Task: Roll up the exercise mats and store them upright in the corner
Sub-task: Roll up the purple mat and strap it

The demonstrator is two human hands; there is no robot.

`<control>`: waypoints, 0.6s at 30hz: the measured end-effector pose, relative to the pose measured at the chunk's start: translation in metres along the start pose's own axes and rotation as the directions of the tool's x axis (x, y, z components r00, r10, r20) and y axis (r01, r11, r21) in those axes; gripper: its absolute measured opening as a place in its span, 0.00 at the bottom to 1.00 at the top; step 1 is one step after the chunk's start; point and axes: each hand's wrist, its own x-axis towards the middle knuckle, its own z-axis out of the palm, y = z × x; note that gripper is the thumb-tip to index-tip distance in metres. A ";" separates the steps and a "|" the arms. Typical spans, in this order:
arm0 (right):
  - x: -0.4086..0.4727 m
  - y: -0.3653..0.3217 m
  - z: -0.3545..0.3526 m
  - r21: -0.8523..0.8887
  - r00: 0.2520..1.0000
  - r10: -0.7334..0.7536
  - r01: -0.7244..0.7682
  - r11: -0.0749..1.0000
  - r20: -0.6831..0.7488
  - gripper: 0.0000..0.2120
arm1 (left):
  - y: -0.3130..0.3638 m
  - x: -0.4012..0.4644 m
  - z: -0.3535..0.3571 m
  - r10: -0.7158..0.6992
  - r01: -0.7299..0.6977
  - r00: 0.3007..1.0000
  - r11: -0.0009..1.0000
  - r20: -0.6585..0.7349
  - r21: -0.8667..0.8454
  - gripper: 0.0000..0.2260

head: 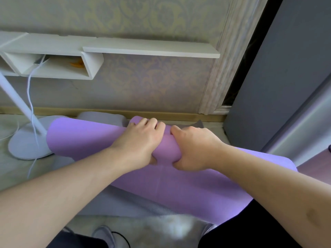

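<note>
Head view: both hands (168, 145) grip the purple mat (86, 138).

Soft daylight, wide-angle warp, blurred bottom edge

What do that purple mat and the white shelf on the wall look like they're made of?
The purple mat looks like soft matte foam or rubber: it curls in a smooth bend and dents under the left hand and right hand. The white shelf looks like painted or laminated board, flat and square-edged; which one is unclear.
</note>
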 end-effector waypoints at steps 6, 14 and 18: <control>0.001 -0.005 -0.003 -0.105 0.999 -0.031 0.030 0.994 -0.009 0.35 | -0.014 0.001 -0.014 -0.109 0.149 0.981 0.950 0.158 -0.273 0.31; 0.004 0.001 0.003 -0.055 0.999 -0.011 0.009 0.998 -0.035 0.25 | -0.004 -0.005 0.002 0.022 -0.021 1.000 1.000 0.015 -0.014 0.34; -0.001 -0.003 0.001 -0.053 0.999 -0.025 0.022 0.998 -0.043 0.30 | -0.005 0.002 -0.005 -0.035 0.047 0.995 0.991 0.098 -0.126 0.28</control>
